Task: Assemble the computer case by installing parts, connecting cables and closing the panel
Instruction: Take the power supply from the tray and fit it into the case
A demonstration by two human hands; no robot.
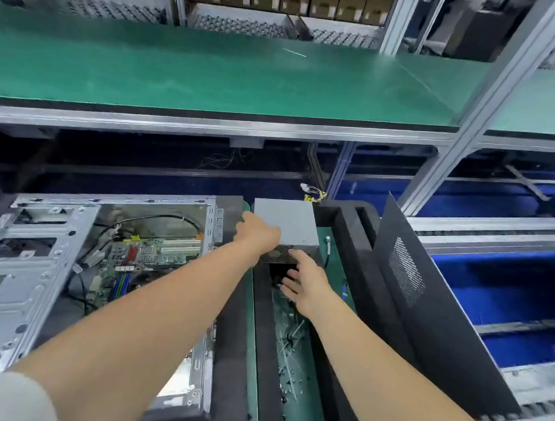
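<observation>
An open silver computer case [29, 258] lies on its side at the left, with its green motherboard [148, 257] showing inside. To its right a grey power supply [286, 222] sits on the green work surface, with yellow and black cables [313, 194] at its far end. My left hand [256, 233] grips the power supply's near left corner. My right hand [304, 283] has its fingers spread over the dark bundle just below the supply's grille; whether it holds anything is hidden. A black side panel [426, 319] with a mesh vent leans at the right.
Black foam rails [343, 234] frame the green tray, where several loose screws and cable ties [289, 349] lie. A wide green shelf [213, 71] spans above. Blue bins [494, 291] and aluminium frame posts [474, 102] stand to the right.
</observation>
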